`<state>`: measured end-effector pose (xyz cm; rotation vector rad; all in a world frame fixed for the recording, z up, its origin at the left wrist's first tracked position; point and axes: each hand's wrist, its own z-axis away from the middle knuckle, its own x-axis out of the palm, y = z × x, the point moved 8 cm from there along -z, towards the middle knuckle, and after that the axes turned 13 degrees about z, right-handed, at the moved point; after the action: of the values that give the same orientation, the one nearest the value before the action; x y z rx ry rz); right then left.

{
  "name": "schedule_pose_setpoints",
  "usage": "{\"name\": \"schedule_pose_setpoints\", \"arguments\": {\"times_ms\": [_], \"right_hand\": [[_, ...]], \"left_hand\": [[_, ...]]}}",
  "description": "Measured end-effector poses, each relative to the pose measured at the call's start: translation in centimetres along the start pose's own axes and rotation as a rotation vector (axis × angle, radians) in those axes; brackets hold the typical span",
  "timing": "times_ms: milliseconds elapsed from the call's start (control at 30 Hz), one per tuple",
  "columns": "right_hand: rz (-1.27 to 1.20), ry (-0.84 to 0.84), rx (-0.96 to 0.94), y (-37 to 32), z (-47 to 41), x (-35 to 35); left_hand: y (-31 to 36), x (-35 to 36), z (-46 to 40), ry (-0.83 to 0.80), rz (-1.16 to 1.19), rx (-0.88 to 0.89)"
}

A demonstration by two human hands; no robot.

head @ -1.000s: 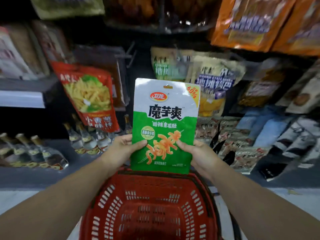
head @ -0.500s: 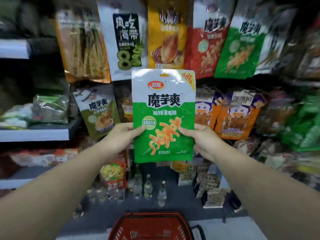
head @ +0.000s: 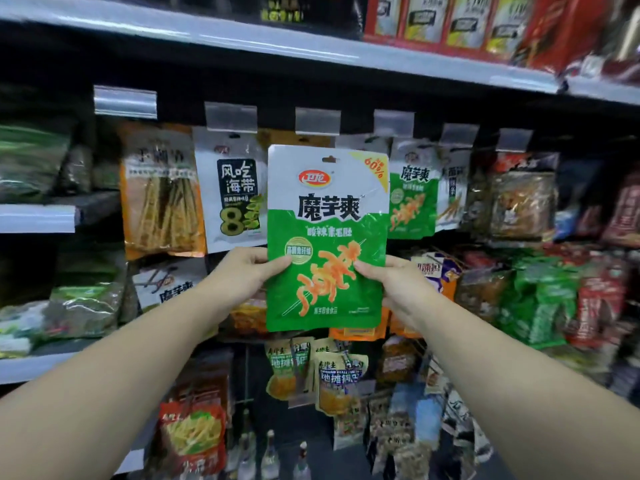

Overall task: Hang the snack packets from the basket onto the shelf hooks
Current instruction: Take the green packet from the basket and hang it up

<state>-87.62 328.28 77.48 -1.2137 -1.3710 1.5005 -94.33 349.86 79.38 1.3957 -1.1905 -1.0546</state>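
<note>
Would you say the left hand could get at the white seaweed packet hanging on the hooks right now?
Probably not yet: the left hand grips the green packet. The seaweed packet hangs unobstructed just above it.

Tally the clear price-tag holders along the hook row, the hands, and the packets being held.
Clear tag holders: 6
Hands, left hand and right hand: 2
Held green packet: 1
Total: 9
</note>
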Motion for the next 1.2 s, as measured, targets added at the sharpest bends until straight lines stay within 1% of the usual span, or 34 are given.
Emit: {"name": "schedule_pose_setpoints", "arguments": {"times_ms": [233, 367, 600, 800, 900, 1033, 1200], "right_hand": [[0.036, 0.072, -0.024, -1.1, -0.7, -2.0], [0.056, 0.106, -0.016, -1.1, -1.9, -4.6], [0.04, 0.154, -0.03, -0.4, -5.4, -11.8], [0.04, 0.148, 0.042, 2.4, -10.6, -19.3], [0.042, 0.125, 0.048, 3.4, -13.1, -22.6], [0.047, 0.12, -0.013, 3.2, -15.8, -26.1], [0.031, 0.105, -0.104, 1.7, -18.3, -28.3]], "left_hand": [[1.9, 1.9, -2.7, -0.031, 0.032, 0.028], [2.2, 4.3, -5.1, -0.058, 0.027, 0.027], [2.0, 11.4, -10.5, -0.065, -0.103, 0.053], [0.7, 18.1, -16.3, -0.035, -0.199, -0.006], [0.1, 21.4, -18.4, -0.014, -0.193, -0.04], [0.7, 24.8, -20.1, 0.034, -0.093, 0.023], [1.5, 26.2, -21.2, 0.078, 0.019, 0.055]]}}
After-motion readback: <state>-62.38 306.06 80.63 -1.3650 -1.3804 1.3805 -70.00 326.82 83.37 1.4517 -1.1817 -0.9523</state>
